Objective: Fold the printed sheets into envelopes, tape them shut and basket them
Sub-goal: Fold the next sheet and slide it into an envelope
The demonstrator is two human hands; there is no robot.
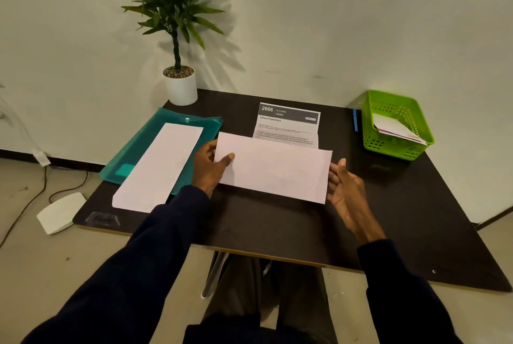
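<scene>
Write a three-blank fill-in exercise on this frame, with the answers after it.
The left hand holds the folded sheet with its ____ on top.
The right hand is ____, fingers straight beside that sheet's edge.
The ____ basket holds folded papers.
Missing words: thumb; open; green.

1. A green plant (172, 4) stood in a white pot (181, 89) at the far left corner of the dark table (277, 227).
2. A see-through teal folder (130, 154) lay flat on the table's left side.
3. A blue pen (355, 120) lay near the far right edge (only part of it showed).
4. A white box (59, 211) sat on the floor to the left, with black wires (45, 177) near it.
</scene>
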